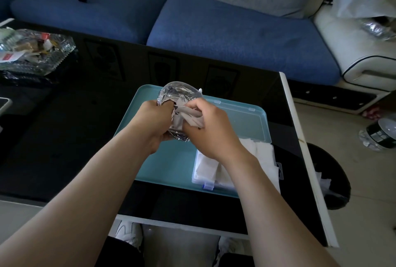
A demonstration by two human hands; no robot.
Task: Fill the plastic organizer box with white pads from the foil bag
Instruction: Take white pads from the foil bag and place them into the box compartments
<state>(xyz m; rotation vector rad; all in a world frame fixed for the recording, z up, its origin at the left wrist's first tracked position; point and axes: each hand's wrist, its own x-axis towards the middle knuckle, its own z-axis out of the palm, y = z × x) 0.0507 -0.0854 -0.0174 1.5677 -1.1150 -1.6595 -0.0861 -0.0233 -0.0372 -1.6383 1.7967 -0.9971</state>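
Head view: the left hand point(153, 121) grips the foil bag point(175, 93) over the teal tray point(162, 159), toward its 11 o'clock. The right hand point(211, 129) pinches white pads point(190, 116) at the bag's mouth. The plastic organizer box point(196, 177), lid open, sits at the tray's 4 o'clock with stacked pads point(262, 155) inside.

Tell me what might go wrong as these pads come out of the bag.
1. The right hand pinches a loose bunch of pads; some may slip onto the tray short of the box.
2. The box sits by the table edge, and its pile seems to lap over the right wall; more pads may spill to the floor.
3. The left hand grips the bag crumpled, so a hard pull may jam or tear pads.
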